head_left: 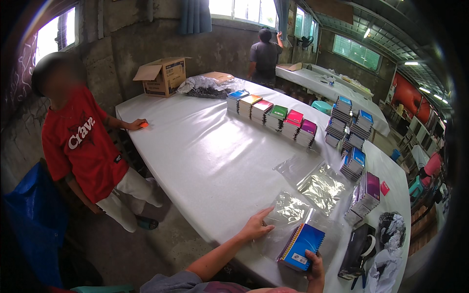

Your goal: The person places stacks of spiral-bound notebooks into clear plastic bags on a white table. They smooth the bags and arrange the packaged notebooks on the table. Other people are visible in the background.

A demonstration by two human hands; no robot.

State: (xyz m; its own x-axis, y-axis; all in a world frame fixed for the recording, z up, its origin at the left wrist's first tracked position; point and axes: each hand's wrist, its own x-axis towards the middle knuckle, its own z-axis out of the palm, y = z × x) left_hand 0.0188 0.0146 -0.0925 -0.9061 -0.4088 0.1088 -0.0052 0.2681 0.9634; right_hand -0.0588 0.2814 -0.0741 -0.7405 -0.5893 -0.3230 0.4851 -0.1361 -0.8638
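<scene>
A small stack of spiral notebooks, blue-covered on top, lies over a clear plastic bag at the table's near edge. My right hand grips the stack at its lower right corner, thumb on the blue cover. Beside it, my left hand rests with fingers spread at the left edge of the clear plastic, touching it. More clear plastic bags lie flat just beyond the notebooks. Whether the stack is partly inside a bag I cannot tell.
A row of notebook stacks in several colours crosses the white table; more blue stacks and a purple stack stand right. A black case lies near right. A person in red stands left, another behind.
</scene>
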